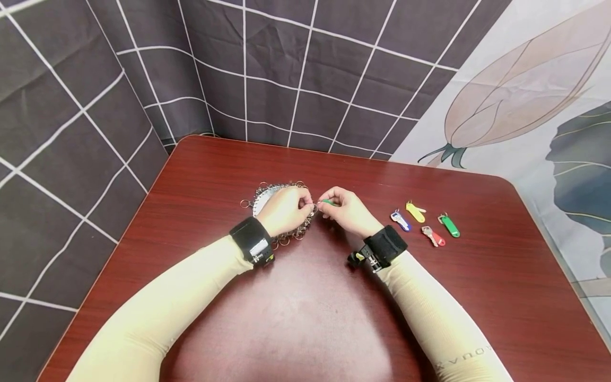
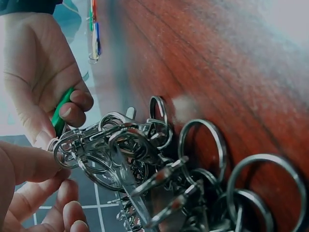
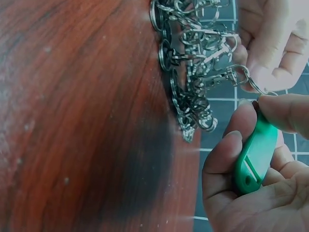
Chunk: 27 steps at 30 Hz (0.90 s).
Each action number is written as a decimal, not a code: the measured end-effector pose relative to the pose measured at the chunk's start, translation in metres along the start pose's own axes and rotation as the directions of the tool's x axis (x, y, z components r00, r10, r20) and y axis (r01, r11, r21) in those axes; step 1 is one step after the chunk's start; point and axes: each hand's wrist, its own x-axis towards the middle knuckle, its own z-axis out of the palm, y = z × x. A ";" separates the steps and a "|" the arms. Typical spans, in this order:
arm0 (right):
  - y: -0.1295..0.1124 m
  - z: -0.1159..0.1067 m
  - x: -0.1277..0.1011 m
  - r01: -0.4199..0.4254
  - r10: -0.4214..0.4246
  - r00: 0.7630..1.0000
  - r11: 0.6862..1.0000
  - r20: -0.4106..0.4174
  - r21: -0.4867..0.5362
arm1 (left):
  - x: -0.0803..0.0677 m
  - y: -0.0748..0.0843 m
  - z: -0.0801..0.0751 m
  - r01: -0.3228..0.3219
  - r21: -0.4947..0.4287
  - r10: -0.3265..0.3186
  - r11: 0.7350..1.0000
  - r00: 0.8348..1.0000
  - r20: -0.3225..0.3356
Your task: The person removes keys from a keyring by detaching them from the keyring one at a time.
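Observation:
A round metal holder [image 1: 264, 197] with several clasps and rings hanging around its rim is under and beside my left hand [image 1: 285, 210]. The left thumb and finger pinch a split ring [image 2: 58, 153] at the end of one clasp on the holder's right side. Close by, my right hand [image 1: 350, 213] holds a green key tag [image 3: 259, 152] between thumb and curled fingers. The tag's small ring [image 3: 272, 93] meets the clasp's ring between the two hands. Fingertips hide part of that contact, so whether the rings are linked cannot be told.
Right of the hands lie tagged keys: a blue tag [image 1: 400, 220], a yellow tag [image 1: 416, 212], a red tag with a key [image 1: 433, 236] and a green tag [image 1: 450, 226]. The reddish-brown table [image 1: 286, 318] meets a dark checked cloth [image 1: 277, 69] behind.

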 end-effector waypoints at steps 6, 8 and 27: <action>-0.003 -0.001 0.001 0.022 -0.022 1.000 1.000 0.019 -0.015 | -0.001 0.003 -0.006 0.040 -0.012 -0.040 0.999 0.999 0.005; -0.004 -0.002 0.001 0.022 -0.022 1.000 0.999 0.023 -0.024 | -0.002 0.003 -0.007 0.067 -0.018 -0.067 0.998 0.998 -0.002; -0.018 0.005 0.001 0.017 -0.016 1.000 1.000 0.011 -0.020 | -0.007 0.004 -0.008 0.085 -0.004 -0.085 0.996 0.995 0.045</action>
